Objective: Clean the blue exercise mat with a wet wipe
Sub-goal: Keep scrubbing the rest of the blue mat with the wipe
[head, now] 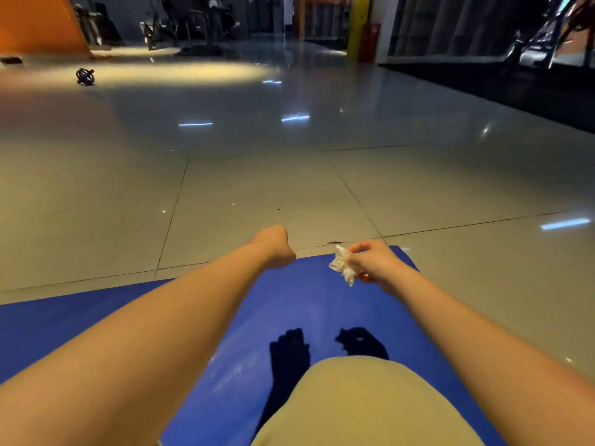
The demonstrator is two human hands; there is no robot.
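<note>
Right hand (373, 263) fingers pinch the crumpled wet wipe (343, 267) just above the far end of the blue exercise mat (322, 304) on the floor (257, 188), likely readying a wipe; left hand (277, 247) fingers fisted, empty.

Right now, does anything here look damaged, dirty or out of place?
Two things. The floor tile joint just beyond the far edge of the blue mat looks chipped: a dark, ragged break. The mat itself shows pale streaks in its near part. The wet wipe in the right hand is merely crumpled.
</note>
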